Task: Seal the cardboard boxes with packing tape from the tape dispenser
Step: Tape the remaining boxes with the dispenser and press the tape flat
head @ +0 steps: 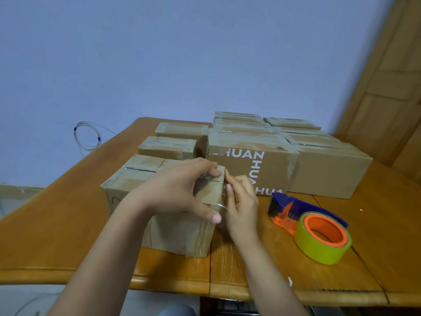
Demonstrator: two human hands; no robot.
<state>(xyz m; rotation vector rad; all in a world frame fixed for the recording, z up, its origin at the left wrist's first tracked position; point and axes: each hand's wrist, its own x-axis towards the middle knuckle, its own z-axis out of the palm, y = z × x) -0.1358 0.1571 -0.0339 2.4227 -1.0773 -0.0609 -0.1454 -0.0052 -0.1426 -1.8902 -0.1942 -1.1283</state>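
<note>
A brown cardboard box [136, 179] stands at the near left of the wooden table [376, 224], its top flaps closed with a seam showing. My left hand [177, 188] lies over the box's right top edge, fingers and thumb spread and pressing clear tape onto it. My right hand [241, 201] is against the box's right side and pinches the loose end of the clear tape between fingertips. The tape dispenser [312, 224], purple and orange with a yellow-green roll, lies on the table to the right of my hands, held by neither.
Several taped cardboard boxes are stacked behind, among them a large one printed with white letters [250, 165] and another to its right [330, 169]. A wooden door [391, 76] rises at far right. A coiled wire [87, 135] hangs by the blue wall.
</note>
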